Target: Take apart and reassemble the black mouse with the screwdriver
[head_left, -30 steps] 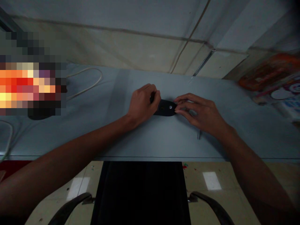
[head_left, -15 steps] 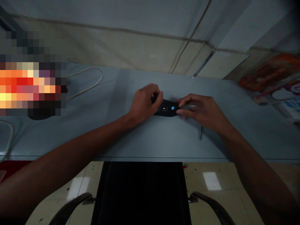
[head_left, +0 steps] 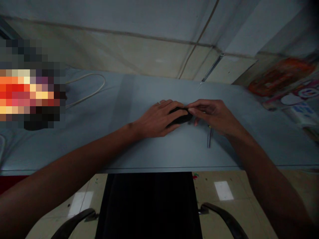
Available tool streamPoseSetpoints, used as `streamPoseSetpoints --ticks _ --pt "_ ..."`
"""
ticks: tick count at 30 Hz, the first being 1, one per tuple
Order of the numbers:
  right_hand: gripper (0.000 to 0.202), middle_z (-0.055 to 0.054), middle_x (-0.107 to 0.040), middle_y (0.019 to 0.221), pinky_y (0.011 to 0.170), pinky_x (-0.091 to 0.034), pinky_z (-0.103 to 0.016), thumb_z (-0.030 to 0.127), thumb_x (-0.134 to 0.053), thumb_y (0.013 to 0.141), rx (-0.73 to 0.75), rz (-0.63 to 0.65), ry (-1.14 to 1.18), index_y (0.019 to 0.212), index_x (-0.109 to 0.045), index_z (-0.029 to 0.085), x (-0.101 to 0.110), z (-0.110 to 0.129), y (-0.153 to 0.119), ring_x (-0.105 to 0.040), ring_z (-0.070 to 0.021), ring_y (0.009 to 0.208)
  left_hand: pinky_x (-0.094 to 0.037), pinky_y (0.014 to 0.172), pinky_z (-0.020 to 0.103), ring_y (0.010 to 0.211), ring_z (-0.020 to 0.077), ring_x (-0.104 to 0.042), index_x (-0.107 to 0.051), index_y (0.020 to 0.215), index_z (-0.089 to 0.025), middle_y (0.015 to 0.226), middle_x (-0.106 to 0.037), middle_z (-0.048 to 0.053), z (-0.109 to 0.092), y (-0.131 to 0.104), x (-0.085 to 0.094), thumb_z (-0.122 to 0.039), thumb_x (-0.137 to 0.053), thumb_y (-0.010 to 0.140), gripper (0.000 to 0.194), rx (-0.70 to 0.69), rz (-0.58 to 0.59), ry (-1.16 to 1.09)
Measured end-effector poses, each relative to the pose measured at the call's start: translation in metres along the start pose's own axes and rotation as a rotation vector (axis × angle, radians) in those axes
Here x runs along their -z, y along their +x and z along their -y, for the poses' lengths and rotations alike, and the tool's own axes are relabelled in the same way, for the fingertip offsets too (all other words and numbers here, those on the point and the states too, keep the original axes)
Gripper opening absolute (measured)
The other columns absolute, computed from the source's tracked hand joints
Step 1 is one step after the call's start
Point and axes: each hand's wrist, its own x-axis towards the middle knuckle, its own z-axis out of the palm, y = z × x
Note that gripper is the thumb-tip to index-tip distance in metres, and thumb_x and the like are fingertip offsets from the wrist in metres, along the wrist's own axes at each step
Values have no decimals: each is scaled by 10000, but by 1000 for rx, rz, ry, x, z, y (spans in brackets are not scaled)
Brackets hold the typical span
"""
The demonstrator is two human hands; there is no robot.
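Note:
A black, rounded object (head_left: 183,118), shaped like a computer mouse, lies on the grey table, mostly covered by my fingers. My left hand (head_left: 161,119) rests over its left part, fingers wrapped along its top and near side. At the object's right end, the thumb and fingers of my right hand (head_left: 210,114) are pinched together; whatever is between the fingertips is too small to make out. A thin metallic tool (head_left: 209,137) lies just below my right hand, its upper end partly hidden by it.
The grey table (head_left: 159,159) backs onto a tiled wall. A white cable (head_left: 99,87) loops at the left beside a pixelated area. Orange packaging (head_left: 281,76) and other packets stand at the right. A black chair (head_left: 149,205) is below the front edge.
My left hand has gone from a raised, curled pose to lying over the black object, covering its label. My right fingertips have closed together at its right end. The view has shifted slightly.

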Motion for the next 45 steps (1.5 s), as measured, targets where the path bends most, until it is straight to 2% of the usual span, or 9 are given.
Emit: streamPoseSetpoints --ticks 6,9,14,20,24,27,29,33,45 --pt "433 -102 -719 716 726 -522 -461 555 -549 996 31 -469 -916 1000 -788 195 31 -4 -1 -705 -302 697 -508 1072 464 1239 279 -573 -561 1461 -228 1407 -592 148 3 -1 -4 -385 -503 1070 426 -17 24 26" --pt "661 -146 -706 709 687 -502 -480 749 -444 970 -167 -389 -1121 1073 -784 192 47 -16 -3 -695 -359 722 -517 1082 448 1234 275 -561 -577 1449 -196 1387 -594 158 3 -1 -4 -364 -505 1065 425 -29 16 -23" --pt "702 -51 -684 610 621 -467 -381 818 -549 885 -109 -158 -990 1197 -746 221 51 -29 -3 -640 -254 585 -533 1071 431 1247 270 -560 -586 1437 -205 1395 -595 151 3 -1 -4 -346 -535 1051 414 -43 22 -33" --pt "585 -38 -741 704 624 -521 -409 550 -832 748 -187 -57 -930 1215 -748 208 51 -24 1 -653 -247 566 -550 1038 460 1231 283 -576 -621 1391 -232 1381 -605 148 3 -1 -4 -378 -560 1036 388 -71 14 -23" --pt "363 -91 -791 925 685 -597 -424 431 -790 823 -163 -253 -590 1123 -769 229 42 -8 -1 -727 -243 685 -553 1039 452 1209 269 -580 -636 1364 -216 1367 -606 151 3 -2 -3 -345 -564 1034 362 -105 -18 -45" --pt "454 -74 -792 978 744 -661 -397 417 -795 867 135 -402 -97 1284 -693 268 34 -1 1 -773 -229 817 -562 1037 445 1206 253 -580 -632 1346 -234 1335 -609 137 4 -2 -4 -351 -576 1032 340 -128 -38 -89" --pt "546 -11 -781 962 698 -685 -357 387 -885 782 385 -461 76 1286 -684 325 32 -4 7 -782 -213 863 -575 1019 443 1199 250 -582 -626 1344 -235 1315 -610 133 5 -2 -6 -360 -587 1031 339 -148 -65 -107" --pt "567 47 -743 968 630 -697 -303 337 -938 713 689 -622 149 1231 -709 375 32 -14 19 -776 -177 885 -594 974 432 1177 255 -587 -634 1337 -188 1288 -613 151 7 -1 -7 -349 -598 1030 348 -182 -107 -97" --pt "627 45 -733 998 811 -717 -419 286 -925 738 761 -649 57 1301 -668 383 18 -10 16 -781 -178 908 -608 945 418 1177 253 -579 -630 1357 -198 1306 -607 146 5 -2 -6 -336 -607 1024 361 -168 -80 -70"
